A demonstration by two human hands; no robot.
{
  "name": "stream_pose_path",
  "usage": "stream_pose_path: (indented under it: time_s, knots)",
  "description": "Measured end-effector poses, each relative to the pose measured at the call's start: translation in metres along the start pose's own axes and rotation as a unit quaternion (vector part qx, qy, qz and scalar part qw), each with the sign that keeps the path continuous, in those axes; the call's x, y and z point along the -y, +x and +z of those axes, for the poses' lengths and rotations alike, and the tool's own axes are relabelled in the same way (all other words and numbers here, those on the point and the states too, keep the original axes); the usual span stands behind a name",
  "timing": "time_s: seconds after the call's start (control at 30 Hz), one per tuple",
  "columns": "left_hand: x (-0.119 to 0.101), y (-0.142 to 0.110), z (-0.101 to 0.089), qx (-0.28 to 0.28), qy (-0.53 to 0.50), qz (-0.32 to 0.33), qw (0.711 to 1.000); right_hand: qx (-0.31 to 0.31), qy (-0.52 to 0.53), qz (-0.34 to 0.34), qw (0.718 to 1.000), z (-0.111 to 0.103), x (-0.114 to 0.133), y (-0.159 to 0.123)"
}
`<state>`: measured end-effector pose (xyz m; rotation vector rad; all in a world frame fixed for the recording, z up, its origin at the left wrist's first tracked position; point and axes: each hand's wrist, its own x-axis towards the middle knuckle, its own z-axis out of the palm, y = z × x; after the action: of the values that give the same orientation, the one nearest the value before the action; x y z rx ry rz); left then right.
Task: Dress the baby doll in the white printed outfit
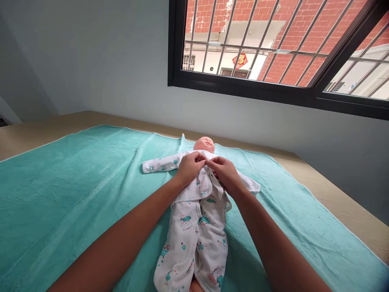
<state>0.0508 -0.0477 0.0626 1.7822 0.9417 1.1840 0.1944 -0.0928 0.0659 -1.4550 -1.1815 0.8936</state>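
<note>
No text was fully legible. A red diamond-shaped sign (240, 61), located outside the window (304, 94), bore yellow markings too small to resolve. Small lettering (222, 242) on the white printed trousers (182, 235) was likewise unreadable.

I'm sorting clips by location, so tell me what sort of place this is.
Probably a room indoors: a barred window in a plain wall, above a wooden surface spread with a teal blanket.
</note>
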Motion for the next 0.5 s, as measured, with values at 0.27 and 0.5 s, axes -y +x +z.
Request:
stream_pose_path:
  time_s: [0.27, 0.5]
  knots:
    - [0.0052, 0.0016, 0.0006, 0.004, -0.016, 0.008, 1.0, -0.016, 0.078, 0.016, 0.997, 0.0003, -0.005, 0.0019]
    - [-0.0005, -0.0003, -0.0019, 0.016, -0.038, -0.003, 0.999, -0.03, 0.067, 0.007, 0.997, 0.0033, -0.0042, 0.0]
